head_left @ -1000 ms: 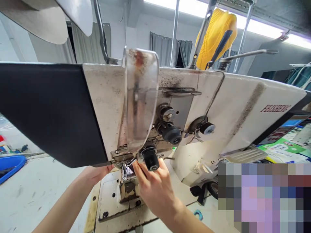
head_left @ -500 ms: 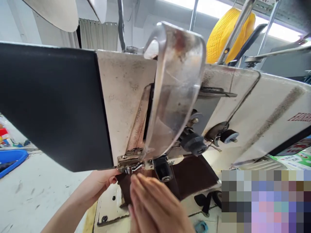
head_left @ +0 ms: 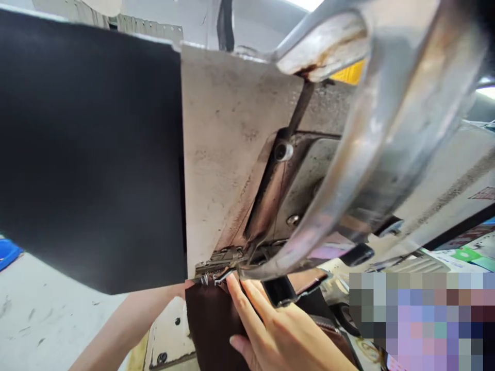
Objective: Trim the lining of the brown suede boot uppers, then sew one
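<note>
Dark brown fabric (head_left: 216, 324) lies under the presser foot (head_left: 222, 278) of a white sewing machine (head_left: 216, 144). My right hand (head_left: 282, 330) lies on this fabric, fingers stretched out and their tips right beside the foot. At the fabric's left edge, my left hand (head_left: 176, 293) reaches behind the machine head, which hides its fingers. A clear plastic guard (head_left: 340, 170) hangs over the needle area, and a strip that looks like zipper teeth (head_left: 325, 323) shows to the right of my right hand.
A large black panel (head_left: 93, 154) covers the machine's left end, close above my left forearm. Part of a blue container (head_left: 10, 252) stands on the white table (head_left: 58, 319) at far left. Yellow material (head_left: 350, 72) shows behind the machine.
My view has come closer to the machine head. My right hand has flattened from bunched fingers to outstretched ones, and more fabric shows in front. The guard appears swung up and to the right.
</note>
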A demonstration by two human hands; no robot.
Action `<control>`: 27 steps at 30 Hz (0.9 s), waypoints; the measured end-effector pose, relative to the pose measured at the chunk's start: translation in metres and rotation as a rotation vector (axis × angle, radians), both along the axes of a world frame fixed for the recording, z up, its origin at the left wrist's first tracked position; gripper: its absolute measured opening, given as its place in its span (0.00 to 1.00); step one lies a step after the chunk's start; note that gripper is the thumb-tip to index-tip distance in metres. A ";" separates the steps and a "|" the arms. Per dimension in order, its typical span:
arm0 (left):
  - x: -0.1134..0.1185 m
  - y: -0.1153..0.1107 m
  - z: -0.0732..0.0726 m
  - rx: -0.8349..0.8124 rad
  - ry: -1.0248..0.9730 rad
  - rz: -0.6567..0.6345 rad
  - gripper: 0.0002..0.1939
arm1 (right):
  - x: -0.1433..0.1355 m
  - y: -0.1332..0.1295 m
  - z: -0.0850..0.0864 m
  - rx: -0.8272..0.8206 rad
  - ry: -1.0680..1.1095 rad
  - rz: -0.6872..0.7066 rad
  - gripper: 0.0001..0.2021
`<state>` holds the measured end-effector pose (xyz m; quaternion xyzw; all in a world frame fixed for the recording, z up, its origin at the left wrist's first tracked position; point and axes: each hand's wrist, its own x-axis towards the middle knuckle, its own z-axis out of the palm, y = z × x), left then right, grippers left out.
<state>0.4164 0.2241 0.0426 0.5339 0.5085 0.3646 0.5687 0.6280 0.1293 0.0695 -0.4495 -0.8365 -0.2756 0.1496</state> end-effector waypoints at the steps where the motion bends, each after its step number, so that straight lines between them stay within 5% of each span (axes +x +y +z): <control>1: 0.004 -0.005 -0.002 -0.015 0.012 0.005 0.20 | 0.000 0.000 0.000 -0.006 -0.002 0.009 0.24; 7: 0.019 -0.024 -0.012 0.056 -0.188 0.041 0.26 | -0.002 0.004 0.013 0.054 0.059 0.110 0.15; 16: 0.017 -0.023 -0.037 -0.101 -0.403 0.111 0.26 | -0.003 0.009 0.014 0.101 0.065 0.137 0.15; 27: 0.013 -0.021 -0.038 -0.187 -0.440 0.021 0.24 | -0.003 0.008 0.009 0.106 0.062 0.125 0.17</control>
